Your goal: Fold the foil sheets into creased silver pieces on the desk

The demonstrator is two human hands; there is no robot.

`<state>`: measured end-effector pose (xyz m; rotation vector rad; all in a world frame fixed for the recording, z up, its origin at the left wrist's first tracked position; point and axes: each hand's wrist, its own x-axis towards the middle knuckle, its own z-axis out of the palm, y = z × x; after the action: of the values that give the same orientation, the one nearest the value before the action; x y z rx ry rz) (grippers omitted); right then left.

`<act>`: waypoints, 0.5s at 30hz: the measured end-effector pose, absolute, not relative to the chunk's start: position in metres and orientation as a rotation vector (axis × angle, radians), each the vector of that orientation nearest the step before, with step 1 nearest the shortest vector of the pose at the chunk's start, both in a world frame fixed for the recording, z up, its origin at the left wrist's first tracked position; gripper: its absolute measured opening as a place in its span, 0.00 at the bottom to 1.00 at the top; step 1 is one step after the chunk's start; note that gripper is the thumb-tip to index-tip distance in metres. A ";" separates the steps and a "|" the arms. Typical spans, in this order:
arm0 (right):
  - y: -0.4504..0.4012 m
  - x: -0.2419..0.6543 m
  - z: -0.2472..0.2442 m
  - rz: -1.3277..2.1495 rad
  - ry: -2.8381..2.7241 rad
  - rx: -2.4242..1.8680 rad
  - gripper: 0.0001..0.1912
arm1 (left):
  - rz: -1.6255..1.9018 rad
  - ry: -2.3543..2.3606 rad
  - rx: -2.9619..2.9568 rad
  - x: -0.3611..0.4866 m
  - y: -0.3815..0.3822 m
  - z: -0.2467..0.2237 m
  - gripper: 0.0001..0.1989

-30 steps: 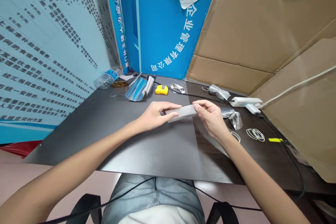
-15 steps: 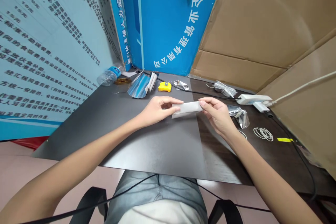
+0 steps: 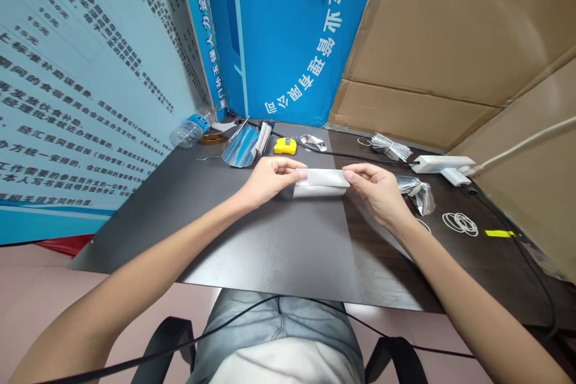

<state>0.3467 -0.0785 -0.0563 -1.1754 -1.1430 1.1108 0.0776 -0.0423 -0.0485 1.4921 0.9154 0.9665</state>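
A small folded piece of white paper (image 3: 321,179) is held between my two hands, over the grey part of the desk (image 3: 288,246). My left hand (image 3: 273,180) pinches its left end between thumb and fingers. At the right end, the thumb and fingertips of my right hand (image 3: 374,191) grip it. A second white layer shows below the fold, along its lower edge. Just beyond the paper lie a yellow tape measure (image 3: 285,146) and a crumpled silvery piece (image 3: 314,143).
Left at the back are a plastic bottle (image 3: 193,129), a brown tape roll (image 3: 213,138) and a curled blue sheet (image 3: 243,147). On the right lie silvery twist-tie bundles (image 3: 390,147), a white power strip (image 3: 443,164), white loops (image 3: 459,224) and a yellow strip (image 3: 499,233).
Both hands keep hold of the paper. It has turned level, and more of the layer under its fold now shows. The whole view has shifted slightly.
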 end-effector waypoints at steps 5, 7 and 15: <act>-0.078 0.347 -0.057 1.112 -1.122 -1.186 0.21 | 0.944 0.896 1.452 0.076 -0.039 -0.050 0.21; -0.078 0.347 -0.058 1.117 -1.121 -1.182 0.20 | 0.941 0.896 1.459 0.075 -0.038 -0.050 0.21; -0.077 0.345 -0.061 1.197 -1.030 -1.171 0.21 | 0.927 0.875 1.368 0.075 -0.037 -0.052 0.22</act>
<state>0.3446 -0.0771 -0.0609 -1.1706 -1.0298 1.1975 0.0749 -0.0373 -0.0517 1.3683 0.8745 0.9274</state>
